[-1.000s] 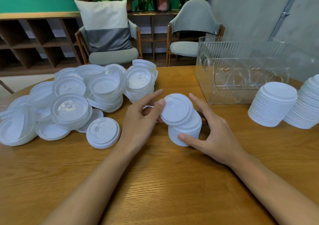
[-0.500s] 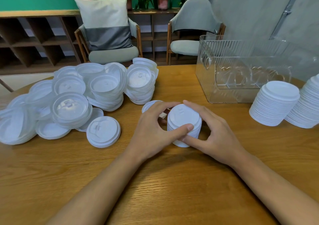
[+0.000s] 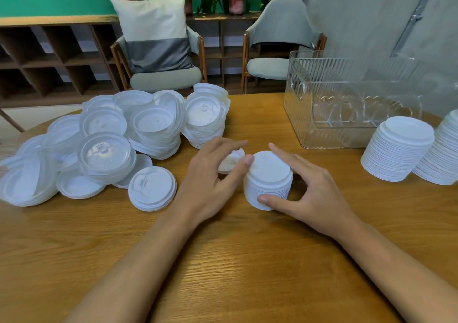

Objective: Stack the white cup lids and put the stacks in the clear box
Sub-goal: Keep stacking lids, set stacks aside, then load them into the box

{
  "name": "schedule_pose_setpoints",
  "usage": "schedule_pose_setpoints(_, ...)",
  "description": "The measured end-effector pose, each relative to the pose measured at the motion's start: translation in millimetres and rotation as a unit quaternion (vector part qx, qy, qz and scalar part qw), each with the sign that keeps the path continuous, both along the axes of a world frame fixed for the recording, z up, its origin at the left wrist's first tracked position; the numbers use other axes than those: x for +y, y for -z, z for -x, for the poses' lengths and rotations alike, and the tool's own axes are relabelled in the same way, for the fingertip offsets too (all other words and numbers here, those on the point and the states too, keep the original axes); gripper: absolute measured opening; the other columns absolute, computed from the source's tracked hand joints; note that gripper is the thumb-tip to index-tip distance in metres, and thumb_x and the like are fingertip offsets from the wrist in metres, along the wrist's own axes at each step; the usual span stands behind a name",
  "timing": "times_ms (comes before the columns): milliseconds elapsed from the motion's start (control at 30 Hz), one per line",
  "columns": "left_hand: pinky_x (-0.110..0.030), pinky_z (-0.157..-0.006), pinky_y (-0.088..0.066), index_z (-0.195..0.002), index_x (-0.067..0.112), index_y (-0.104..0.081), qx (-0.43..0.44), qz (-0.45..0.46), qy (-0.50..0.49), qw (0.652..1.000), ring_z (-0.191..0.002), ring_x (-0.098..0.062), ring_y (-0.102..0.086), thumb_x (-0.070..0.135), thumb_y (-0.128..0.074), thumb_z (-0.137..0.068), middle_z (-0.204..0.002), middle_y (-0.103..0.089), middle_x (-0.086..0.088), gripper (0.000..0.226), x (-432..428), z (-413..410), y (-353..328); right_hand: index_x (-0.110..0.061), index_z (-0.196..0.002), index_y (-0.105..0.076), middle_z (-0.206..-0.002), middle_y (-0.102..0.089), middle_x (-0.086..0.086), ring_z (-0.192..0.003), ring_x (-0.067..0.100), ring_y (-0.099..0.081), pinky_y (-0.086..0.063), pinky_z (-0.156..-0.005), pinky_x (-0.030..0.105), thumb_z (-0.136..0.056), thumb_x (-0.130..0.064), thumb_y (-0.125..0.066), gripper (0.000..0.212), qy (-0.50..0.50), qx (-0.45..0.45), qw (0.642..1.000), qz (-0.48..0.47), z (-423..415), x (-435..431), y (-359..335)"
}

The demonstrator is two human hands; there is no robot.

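A round wooden table (image 3: 247,260) fills the view, its curved far edge running from 9 o'clock up towards 12. At 1 o'clock, near that far edge, stands the clear box (image 3: 347,104), ribbed and open-topped; no lids show inside it. From 9 to 11 o'clock sprawls a loose pile of white cup lids (image 3: 104,144), many tilted or overlapping, some nested in short, leaning stacks. At 3 o'clock, hard against the right side of the view, stand two tall finished stacks (image 3: 399,149), touching each other and just beside the box.

At the centre sits a small stack (image 3: 269,181), upright on the wood. The right hand (image 3: 314,188) grips it, thumb pressed to its near base and fingers curled round the far side. The left hand (image 3: 210,181), blurred, has loose, nearly straight fingers holding nothing that I can make out; its thumb tip touches the stack's top rim. A blurred single lid (image 3: 231,160) shows just beyond those fingers.

The task looks less than half done: two stacks are built but unboxed, a third is growing, and most lids remain loose.

Bare wood lies between the small stack and the box's near wall, so the way to 1 o'clock looks open. The finished stacks crowd the 3 o'clock side, leaving little room there.
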State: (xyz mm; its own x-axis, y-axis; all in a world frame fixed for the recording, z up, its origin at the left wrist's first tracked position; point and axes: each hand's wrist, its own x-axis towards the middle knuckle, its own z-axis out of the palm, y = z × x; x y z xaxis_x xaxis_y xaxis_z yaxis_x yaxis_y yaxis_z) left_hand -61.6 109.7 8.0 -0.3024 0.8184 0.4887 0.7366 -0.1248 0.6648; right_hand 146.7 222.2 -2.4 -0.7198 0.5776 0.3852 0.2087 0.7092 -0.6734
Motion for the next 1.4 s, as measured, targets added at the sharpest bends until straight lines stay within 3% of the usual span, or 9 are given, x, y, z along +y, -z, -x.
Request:
schedule_pose_setpoints(167,-0.035,-0.087,-0.053,-0.109,0.023,-0.074,0.116,0.068,-0.075,0.988,-0.109,-0.011,-0.063,0.045,-0.075,-0.089,-0.113,-0.068,0.011,0.03,1.1,15.0,8.1,-0.036,-0.157,-0.043,-0.139,-0.055,-0.027,-0.132,-0.009,-0.048,-0.034,-0.103,0.004,-0.073,-0.06,-0.082,0.096,0.018,0.0,1.0,0.003,-2.2,1.2,-1.9)
schedule_pose_setpoints(367,-0.036,-0.08,-0.055,-0.106,0.025,-0.076,0.123,0.105,-0.083,0.983,-0.101,-0.011,-0.068,0.034,-0.08,-0.09,-0.105,-0.075,0.012,0.019,2.9,16.9,10.6,-0.039,-0.158,-0.041,-0.141,-0.054,-0.026,-0.134,-0.008,-0.047,-0.033,-0.104,0.003,-0.073,-0.061,-0.081,0.096,0.016,-0.009,1.0,0.012,-2.9,0.8,-2.7)
schedule_pose_setpoints(467,-0.035,-0.074,-0.053,-0.103,0.023,-0.074,0.117,0.07,-0.085,0.987,-0.092,-0.012,-0.07,0.027,-0.073,-0.096,-0.096,-0.075,0.012,0.008,2.6,14.1,9.0,-0.038,-0.157,-0.042,-0.14,-0.053,-0.029,-0.133,-0.012,-0.045,-0.031,-0.102,0.001,-0.073,-0.06,-0.082,0.095,0.019,-0.007,1.0,0.011,-2.3,0.0,-3.2)
schedule_pose_setpoints(667,-0.018,-0.073,-0.049,-0.112,0.021,-0.068,-0.118,-0.064,-0.082,0.987,-0.09,-0.01,-0.067,0.029,-0.059,-0.107,-0.096,-0.073,0.01,0.013,-0.4,0.6,-8.9,-0.035,-0.157,-0.043,-0.142,-0.051,-0.028,-0.136,-0.005,-0.045,-0.031,-0.102,0.002,-0.081,-0.061,-0.08,0.089,0.018,-0.004,1.0,0.013,-1.1,0.0,-2.1)
schedule_pose_setpoints(767,-0.036,-0.084,-0.058,-0.116,0.021,-0.069,-0.211,-0.091,-0.065,0.971,-0.095,-0.013,-0.07,0.032,-0.054,-0.11,-0.1,-0.075,0.007,0.02,-1.6,-2.2,-14.8,-0.034,-0.158,-0.041,-0.142,-0.05,-0.027,-0.135,-0.006,-0.045,-0.032,-0.102,0.002,-0.083,-0.059,-0.08,0.089,0.014,0.0,1.0,0.02,-0.4,-0.8,-2.8)
schedule_pose_setpoints(900,-0.058,-0.089,-0.058,-0.114,0.016,-0.073,-0.288,-0.091,-0.034,0.953,-0.098,-0.034,-0.071,0.032,-0.052,-0.111,-0.103,-0.076,-0.008,0.027,2.1,-5.2,-12.2,-0.041,-0.16,-0.032,-0.143,-0.047,-0.034,-0.134,-0.013,-0.043,-0.031,-0.102,0.0,-0.079,-0.057,-0.079,0.096,0.017,0.006,0.999,0.028,0.6,-3.8,-6.2)
schedule_pose_setpoints(1100,-0.033,-0.066,-0.052,-0.092,0.016,-0.078,-0.279,-0.039,-0.024,0.959,-0.061,-0.014,-0.06,0.034,-0.063,-0.104,-0.068,-0.067,0.001,0.026,4.0,-18.9,-9.6,-0.046,-0.161,-0.025,-0.153,-0.045,-0.029,-0.142,-0.005,-0.043,-0.042,-0.111,0.021,-0.079,-0.054,-0.082,0.1,0.0,0.011,1.0,0.029,3.6,-6.9,-7.8)
schedule_pose_setpoints(1300,-0.014,-0.061,-0.039,-0.077,0.021,-0.074,-0.168,-0.005,-0.06,0.984,-0.061,-0.004,-0.05,0.035,-0.075,-0.095,-0.064,-0.061,0.005,0.022,3.0,-23.3,-4.8,-0.045,-0.158,-0.035,-0.149,-0.047,-0.029,-0.139,-0.005,-0.044,-0.037,-0.109,0.011,-0.079,-0.056,-0.081,0.092,0.0,0.005,1.0,0.016,2.5,-5.9,-6.3)
schedule_pose_setpoints(1400,-0.013,-0.066,-0.043,-0.095,0.025,-0.075,-0.137,0.004,-0.05,0.989,-0.077,-0.006,-0.062,0.044,-0.073,-0.095,-0.082,-0.069,0.009,0.019,3.5,-23.6,-3.6,-0.039,-0.154,-0.044,-0.141,-0.055,-0.022,-0.134,0.001,-0.05,-0.04,-0.105,0.012,-0.08,-0.054,-0.081,0.085,-0.003,0.008,1.0,0.004,2.8,-5.1,-4.3)
